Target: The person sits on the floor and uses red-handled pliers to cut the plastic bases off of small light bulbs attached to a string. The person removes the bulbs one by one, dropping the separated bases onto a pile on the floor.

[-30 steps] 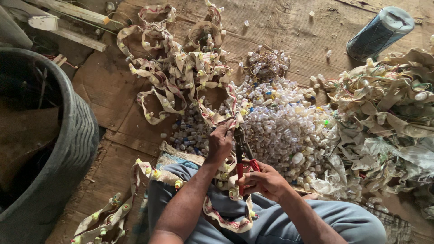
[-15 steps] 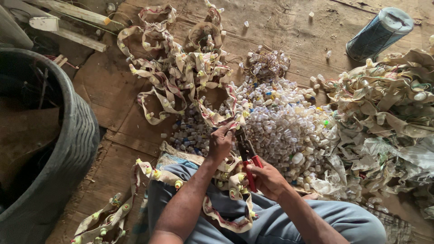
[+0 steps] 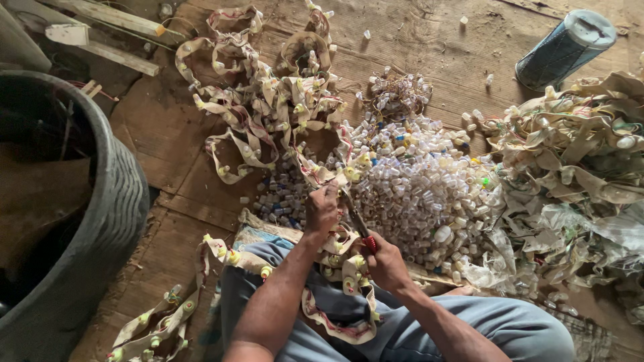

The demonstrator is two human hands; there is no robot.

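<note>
My left hand point(image 3: 322, 209) grips a long cream strip point(image 3: 315, 175) studded with small plastic caps, holding it taut just above my lap. My right hand point(image 3: 386, 263) is closed on red-handled shears point(image 3: 357, 224), whose dark blades point up at the strip right beside my left fingers. The strip trails down over my knees in blue-grey trousers point(image 3: 469, 328). Straight ahead lies a large heap of small clear plastic caps point(image 3: 416, 191) on the wooden floor.
A tangle of cut strips point(image 3: 258, 107) lies at the back centre-left, and a bigger pile of strips and crumpled plastic point(image 3: 577, 161) at the right. A large dark tub point(image 3: 74, 221) fills the left side. A blue cylindrical can point(image 3: 563, 48) lies top right. Wooden slats point(image 3: 107, 20) top left.
My right hand has shifted the shears up and left along the strip toward my left hand. The left hand stays put, holding the strip.
</note>
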